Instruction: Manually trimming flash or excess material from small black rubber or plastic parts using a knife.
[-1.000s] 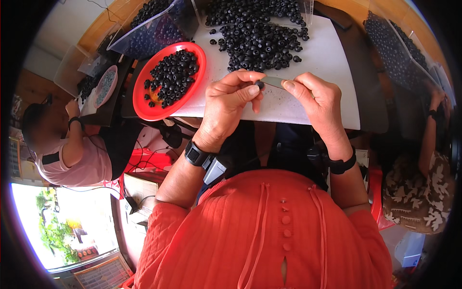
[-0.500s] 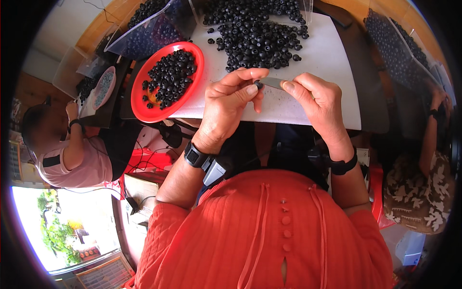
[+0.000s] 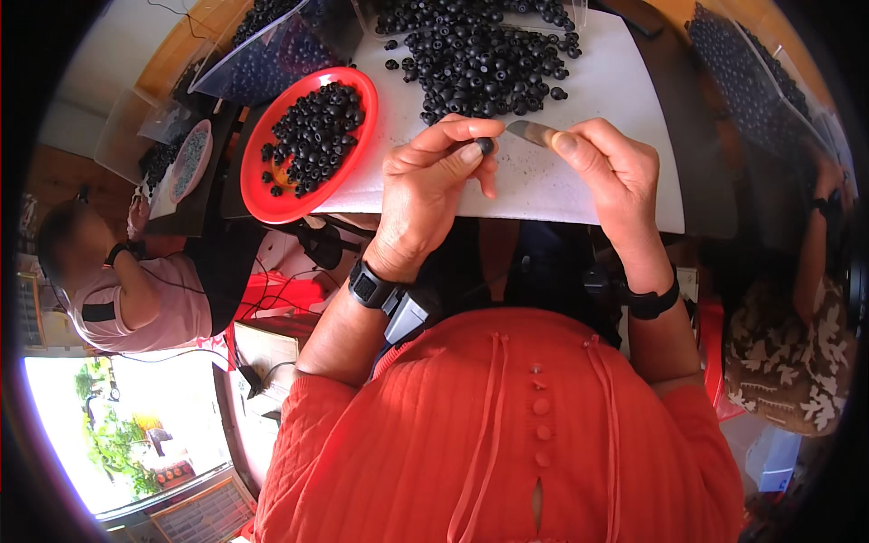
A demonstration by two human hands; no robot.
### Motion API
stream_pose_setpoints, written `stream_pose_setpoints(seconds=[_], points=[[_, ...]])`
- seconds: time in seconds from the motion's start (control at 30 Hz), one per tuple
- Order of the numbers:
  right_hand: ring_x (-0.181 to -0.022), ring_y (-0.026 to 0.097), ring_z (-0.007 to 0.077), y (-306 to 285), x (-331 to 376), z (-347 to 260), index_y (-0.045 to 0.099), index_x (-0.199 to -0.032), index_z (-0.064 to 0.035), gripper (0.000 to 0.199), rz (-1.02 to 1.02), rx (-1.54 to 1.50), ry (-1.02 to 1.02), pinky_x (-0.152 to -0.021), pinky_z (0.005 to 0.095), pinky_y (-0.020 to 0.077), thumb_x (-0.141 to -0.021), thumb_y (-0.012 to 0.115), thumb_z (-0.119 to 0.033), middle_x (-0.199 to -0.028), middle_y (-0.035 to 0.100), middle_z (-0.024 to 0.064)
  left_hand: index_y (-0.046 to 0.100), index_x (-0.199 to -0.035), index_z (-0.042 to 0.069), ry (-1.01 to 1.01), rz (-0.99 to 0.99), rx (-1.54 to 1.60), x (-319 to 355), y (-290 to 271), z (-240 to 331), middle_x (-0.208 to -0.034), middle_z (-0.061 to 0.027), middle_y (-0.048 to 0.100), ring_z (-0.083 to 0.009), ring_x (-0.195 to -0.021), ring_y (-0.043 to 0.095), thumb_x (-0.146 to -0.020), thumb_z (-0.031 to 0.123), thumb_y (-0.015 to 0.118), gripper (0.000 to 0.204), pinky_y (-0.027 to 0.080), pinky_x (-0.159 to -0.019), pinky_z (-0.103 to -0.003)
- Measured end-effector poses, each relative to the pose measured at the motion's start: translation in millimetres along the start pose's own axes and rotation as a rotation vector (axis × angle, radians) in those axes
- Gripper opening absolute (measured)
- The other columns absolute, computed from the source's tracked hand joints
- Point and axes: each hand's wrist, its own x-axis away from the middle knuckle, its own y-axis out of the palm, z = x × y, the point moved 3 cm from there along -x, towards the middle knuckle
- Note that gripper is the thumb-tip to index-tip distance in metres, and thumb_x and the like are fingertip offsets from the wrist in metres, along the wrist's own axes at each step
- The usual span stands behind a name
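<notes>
Between the thumb and fingers of my left hand (image 3: pixel 425 181) is a small round black piece (image 3: pixel 485 145), partly hidden by the fingertips. It looks like the black pieces in the pile. My right hand (image 3: pixel 608 167) is closed round a small knife (image 3: pixel 529 132), its blade pointing left toward the piece with a narrow gap between them. Both hands are above the near part of a white board (image 3: pixel 625 100). A heap of round black pieces with holes (image 3: pixel 484 68) lies on the board beyond my hands. To the left, a red oval plate (image 3: pixel 262 204) carries more of these black pieces.
Clear plastic bins (image 3: pixel 272 72) of black pieces stand at the far left, with another bin (image 3: pixel 747 72) at the right. A person (image 3: pixel 149 290) sits at the left by a pink bowl (image 3: pixel 204 131); another person's patterned sleeve (image 3: pixel 783 362) shows at the right.
The knife has drawn away from the black piece, my right hand shifting slightly right and up. The piece has turned a little in my left fingers. The person at the left has lowered an arm.
</notes>
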Motion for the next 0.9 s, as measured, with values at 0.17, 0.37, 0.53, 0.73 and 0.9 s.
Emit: stream_pose_setpoints(seconds=[0.17,0.37,0.53,0.73,0.9], points=[[-0.052,0.046,0.0118,3.0,1.2,0.7,0.070,-0.081,-0.0019,0.023,-0.014,0.109,-0.058,-0.050,0.0298,0.0376,-0.096,0.075,-0.018,-0.059,0.052,0.0045,0.069,-0.125,-0.006,0.014,0.015,-0.016,1.8,2.4,0.8,-0.104,-0.0119,0.066,-0.0205,-0.083,0.064,-0.102,-0.001,0.059,0.026,0.055,-0.072,-0.032],[-0.051,0.048,0.0165,4.8,0.8,-2.5,0.064,-0.076,-0.0023,0.028,-0.072,0.221,-0.050,-0.050,0.0322,0.0389,-0.094,0.077,-0.019,-0.059,0.054,0.0066,0.070,-0.123,-0.006,-0.004,-0.020,0.019,2.1,-0.1,1.3,-0.111,-0.0112,0.063,-0.0201,-0.088,0.066,-0.102,-0.006,0.056,0.025,0.057,-0.076,-0.033],[-0.050,0.047,0.0178,5.6,-0.1,-2.9,0.062,-0.074,-0.0026,0.030,-0.064,0.222,-0.078,-0.050,0.0334,0.0377,-0.093,0.078,-0.019,-0.058,0.052,0.0068,0.071,-0.122,-0.006,-0.021,0.020,0.033,1.9,1.9,1.2,-0.111,-0.0103,0.064,-0.0195,-0.087,0.066,-0.102,-0.005,0.057,0.024,0.058,-0.074,-0.033],[-0.050,0.046,0.0183,8.5,-0.1,-0.4,0.060,-0.073,-0.0024,0.030,-0.067,0.246,-0.075,-0.050,0.0346,0.0372,-0.092,0.078,-0.017,-0.059,0.051,0.0070,0.071,-0.121,-0.006,-0.026,0.025,0.033,3.1,-0.5,1.4,-0.112,-0.0097,0.065,-0.0186,-0.087,0.065,-0.101,-0.006,0.057,0.024,0.058,-0.073,-0.033],[-0.054,0.045,0.0155,6.2,-0.2,-1.1,0.061,-0.076,0.0001,0.025,-0.087,0.214,-0.086,-0.052,0.0328,0.0374,-0.093,0.076,-0.011,-0.062,0.050,0.0070,0.072,-0.119,-0.006,0.017,0.014,0.071,0.2,1.7,-1.3,-0.109,-0.0093,0.064,-0.0182,-0.085,0.066,-0.100,-0.007,0.058,0.024,0.058,-0.070,-0.031]])
